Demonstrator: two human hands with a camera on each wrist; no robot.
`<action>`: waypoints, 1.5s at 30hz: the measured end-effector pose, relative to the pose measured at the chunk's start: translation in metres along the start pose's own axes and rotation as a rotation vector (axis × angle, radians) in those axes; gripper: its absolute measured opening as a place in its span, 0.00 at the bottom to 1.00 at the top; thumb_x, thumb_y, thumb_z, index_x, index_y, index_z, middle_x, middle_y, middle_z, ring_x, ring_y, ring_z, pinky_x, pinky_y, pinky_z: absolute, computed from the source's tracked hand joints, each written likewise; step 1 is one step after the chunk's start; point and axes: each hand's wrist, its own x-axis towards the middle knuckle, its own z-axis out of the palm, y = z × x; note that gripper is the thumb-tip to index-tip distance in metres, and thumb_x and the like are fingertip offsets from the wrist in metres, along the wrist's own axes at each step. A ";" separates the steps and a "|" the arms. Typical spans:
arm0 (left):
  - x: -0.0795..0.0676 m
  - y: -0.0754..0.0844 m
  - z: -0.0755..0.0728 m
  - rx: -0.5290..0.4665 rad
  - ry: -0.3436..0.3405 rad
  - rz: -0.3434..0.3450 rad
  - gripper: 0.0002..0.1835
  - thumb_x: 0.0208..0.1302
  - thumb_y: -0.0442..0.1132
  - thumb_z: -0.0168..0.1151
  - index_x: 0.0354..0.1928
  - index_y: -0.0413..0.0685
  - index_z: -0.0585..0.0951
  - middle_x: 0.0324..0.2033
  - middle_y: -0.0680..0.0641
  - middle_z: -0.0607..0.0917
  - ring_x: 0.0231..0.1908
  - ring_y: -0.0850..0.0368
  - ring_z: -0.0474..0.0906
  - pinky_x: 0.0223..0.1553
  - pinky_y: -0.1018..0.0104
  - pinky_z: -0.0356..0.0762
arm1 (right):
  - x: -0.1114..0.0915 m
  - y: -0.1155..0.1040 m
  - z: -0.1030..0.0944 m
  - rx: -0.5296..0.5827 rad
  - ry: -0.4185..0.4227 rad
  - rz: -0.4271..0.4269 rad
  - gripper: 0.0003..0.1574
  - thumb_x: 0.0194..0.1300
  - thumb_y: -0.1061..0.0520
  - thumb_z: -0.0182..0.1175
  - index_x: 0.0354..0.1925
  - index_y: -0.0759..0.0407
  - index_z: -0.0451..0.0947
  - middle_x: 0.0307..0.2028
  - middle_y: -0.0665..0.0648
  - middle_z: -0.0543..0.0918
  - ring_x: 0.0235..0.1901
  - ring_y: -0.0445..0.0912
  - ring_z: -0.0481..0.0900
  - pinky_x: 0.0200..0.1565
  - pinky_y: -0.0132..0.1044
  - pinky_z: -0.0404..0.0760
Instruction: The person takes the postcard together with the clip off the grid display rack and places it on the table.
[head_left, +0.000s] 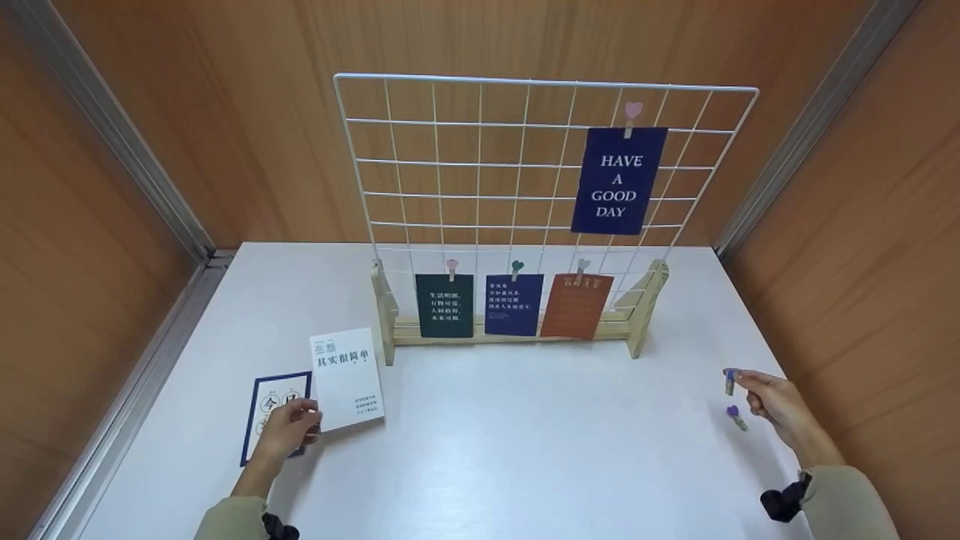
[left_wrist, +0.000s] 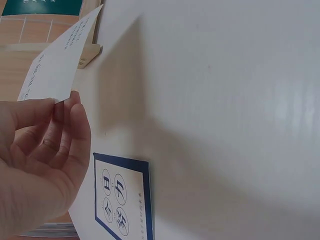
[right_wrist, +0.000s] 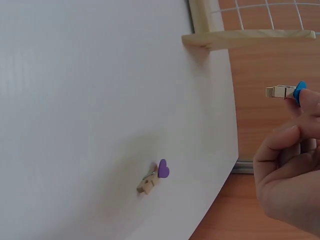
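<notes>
Between thumb and fingers, my left hand (head_left: pixel 287 429) pinches the edge of a white card (head_left: pixel 349 382) with dark lettering. In the left wrist view that white card (left_wrist: pixel 60 60) is tilted up off the table. Below the hand lies a blue-bordered card (left_wrist: pixel 122 195), partly covered by the hand in the head view. On the right, my right hand (head_left: pixel 776 405) pinches a small wooden clothespin (right_wrist: pixel 282 91) by its blue end, raised above the table. A second clothespin with a purple heart (right_wrist: pixel 162 170) lies on the table beneath that hand.
A white wire grid (head_left: pixel 480 161) stands in a wooden base (head_left: pixel 386 322) at the back. Clipped to it are a navy card (head_left: pixel 619 180), a green card (head_left: pixel 446 306), a blue card (head_left: pixel 514 306) and an orange card (head_left: pixel 576 307). Wooden walls (head_left: pixel 862 225) enclose the white table (head_left: pixel 525 435).
</notes>
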 end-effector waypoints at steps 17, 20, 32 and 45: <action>0.002 -0.020 -0.005 0.046 -0.007 -0.056 0.13 0.61 0.30 0.48 0.46 0.27 0.69 0.28 0.42 0.76 0.30 0.51 0.74 0.32 0.62 0.76 | 0.010 0.048 -0.008 -0.285 0.033 0.109 0.29 0.63 0.55 0.50 0.53 0.78 0.62 0.17 0.47 0.69 0.16 0.36 0.64 0.20 0.27 0.67; 0.002 -0.022 -0.005 0.054 -0.009 -0.051 0.14 0.61 0.30 0.48 0.46 0.26 0.69 0.28 0.42 0.76 0.29 0.52 0.74 0.31 0.63 0.75 | 0.012 0.056 -0.008 -0.291 0.045 0.135 0.31 0.61 0.53 0.53 0.52 0.78 0.63 0.18 0.48 0.70 0.16 0.36 0.65 0.20 0.27 0.67; 0.002 -0.024 -0.003 0.072 -0.006 -0.053 0.15 0.60 0.30 0.48 0.47 0.25 0.68 0.29 0.42 0.76 0.29 0.53 0.74 0.30 0.64 0.75 | 0.017 0.076 -0.006 -0.234 0.059 0.188 0.29 0.59 0.51 0.55 0.51 0.72 0.68 0.15 0.46 0.68 0.15 0.37 0.63 0.19 0.28 0.65; 0.005 -0.026 -0.001 0.119 -0.001 -0.065 0.16 0.60 0.29 0.49 0.48 0.24 0.69 0.31 0.40 0.77 0.29 0.52 0.74 0.30 0.63 0.75 | 0.020 0.084 -0.006 -0.273 0.080 0.216 0.26 0.58 0.48 0.57 0.46 0.68 0.75 0.15 0.46 0.68 0.16 0.38 0.64 0.19 0.30 0.65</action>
